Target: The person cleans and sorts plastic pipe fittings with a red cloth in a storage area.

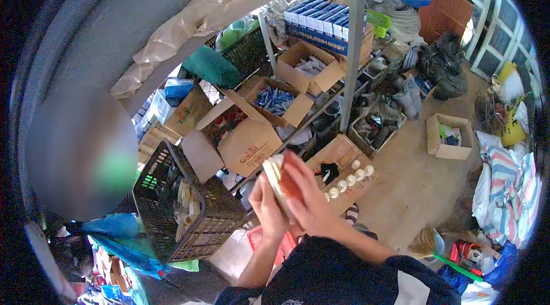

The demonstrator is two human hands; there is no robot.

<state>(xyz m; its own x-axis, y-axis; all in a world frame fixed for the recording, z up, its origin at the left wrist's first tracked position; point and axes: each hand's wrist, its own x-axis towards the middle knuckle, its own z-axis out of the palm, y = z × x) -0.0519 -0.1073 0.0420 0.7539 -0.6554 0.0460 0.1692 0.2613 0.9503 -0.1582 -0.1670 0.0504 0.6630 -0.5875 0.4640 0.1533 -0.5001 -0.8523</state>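
Both of my hands are raised together in front of my chest, wrapped around a pale cream, elongated piece (274, 168). My left hand (269, 209) grips it from the left side. My right hand (306, 199) closes over it from the right, fingers pointing up. Only its upper end shows between the fingers, so I cannot tell what it is. Just right of my hands, a flattened cardboard box (348, 159) bears a row of several white ribbed round pieces (351, 180) and a small black item (329, 172).
Left of me stands a black plastic crate (197, 236). Ahead are open cartons, one with blue packets (274, 100), beside a metal post (352, 47). A red basket (281, 246) sits below my hands. A small open carton (450, 139) rests on the floor; a blurred area covers the far left.
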